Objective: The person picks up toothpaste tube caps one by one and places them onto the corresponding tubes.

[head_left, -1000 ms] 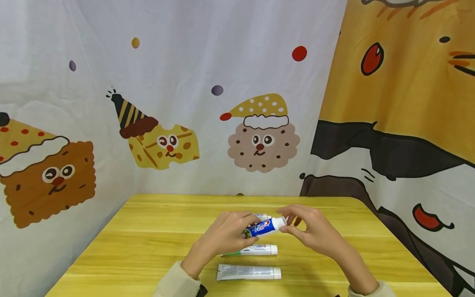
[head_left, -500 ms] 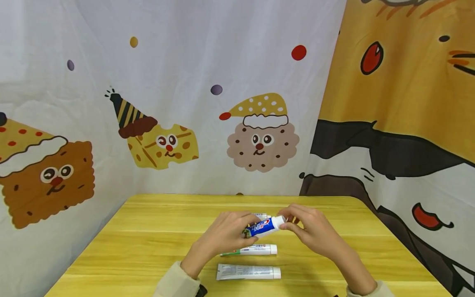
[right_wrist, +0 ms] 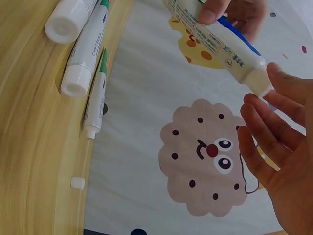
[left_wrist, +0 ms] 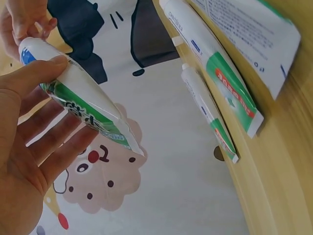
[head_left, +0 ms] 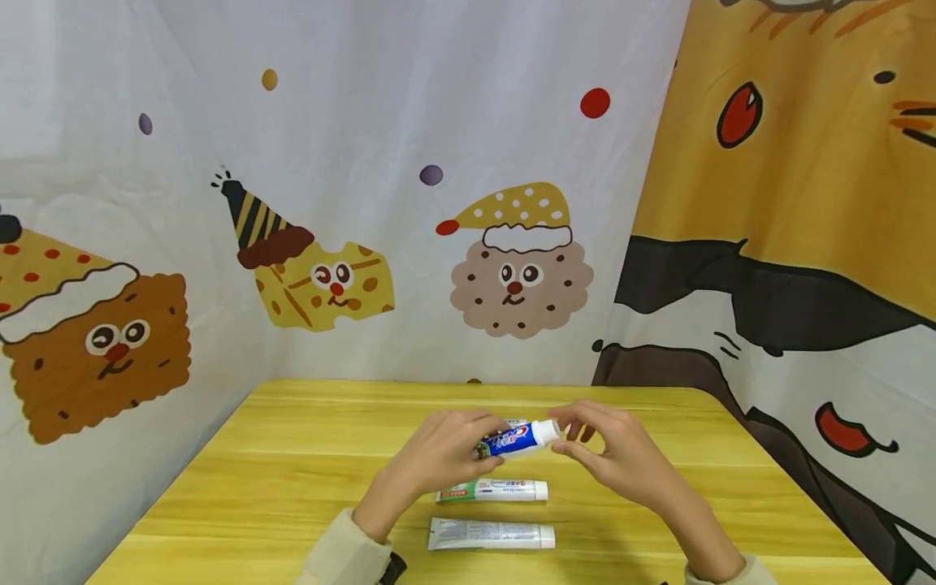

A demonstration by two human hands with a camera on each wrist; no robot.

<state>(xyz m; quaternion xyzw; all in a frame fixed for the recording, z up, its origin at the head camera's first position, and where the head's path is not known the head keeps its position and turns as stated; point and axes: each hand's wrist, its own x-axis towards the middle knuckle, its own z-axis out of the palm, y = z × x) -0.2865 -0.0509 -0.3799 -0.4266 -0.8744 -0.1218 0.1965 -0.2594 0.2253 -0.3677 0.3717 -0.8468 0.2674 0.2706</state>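
My left hand [head_left: 448,448] grips a blue, white and green toothpaste tube [head_left: 512,439] above the table, its thumb across the near face. In the left wrist view the tube's flat end [left_wrist: 129,139] points away from the palm. The tube's white cap [head_left: 545,431] faces right. Around this cap my right hand [head_left: 621,452] holds its thumb and fingertips, thumb on one side and fingers on the other. In the right wrist view the thumb tip lies right at the cap's edge, with the other fingers loosely bent and spread.
On the wooden table [head_left: 292,487] lie a white and green tube [head_left: 512,490] and a silvery white tube [head_left: 486,535]. Behind the held tube lies a small tube [right_wrist: 96,105] with a bare nozzle. A small white cap [right_wrist: 77,183] sits near the far edge, before a patterned curtain [head_left: 366,146].
The right fingers closed in on the cap half a second ago and now stand a little wider around it. The held tube has shifted slightly left and up.
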